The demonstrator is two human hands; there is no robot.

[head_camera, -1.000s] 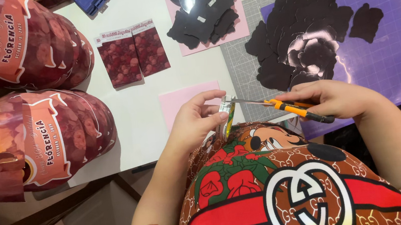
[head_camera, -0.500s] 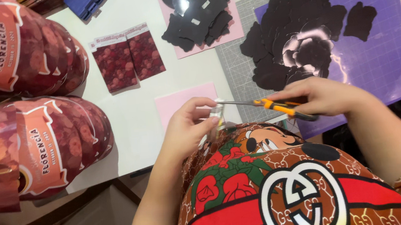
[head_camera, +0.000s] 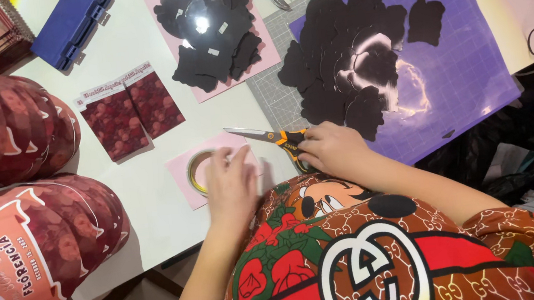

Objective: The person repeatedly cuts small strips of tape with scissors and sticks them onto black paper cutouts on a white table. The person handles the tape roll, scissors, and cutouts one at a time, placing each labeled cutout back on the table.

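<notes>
The left hand (head_camera: 231, 187) lies palm down on a pink sheet (head_camera: 180, 172) at the desk (head_camera: 147, 202) edge, fingers spread flat over a roll of tape (head_camera: 200, 170) whose ring shows just left of them; whether they grip it cannot be told. The right hand (head_camera: 333, 149) is closed around the orange-and-black handles of the scissors (head_camera: 272, 136), whose blades, nearly shut, point left above the left fingers.

Beyond the left fingers lie two small rectangular packets (head_camera: 131, 111) with dark red rose print and pale header strips. Further left, two stacks of large rounded red labels (head_camera: 36, 214) with cream banners overhang the desk. A blue box (head_camera: 72, 21) sits at the far left corner.

Beyond the right fingers, a purple cutting mat (head_camera: 463, 70) carries a heap of black cut-out shapes (head_camera: 350, 62); a second black heap (head_camera: 208, 30) lies on another pink sheet, well apart from both hands.
</notes>
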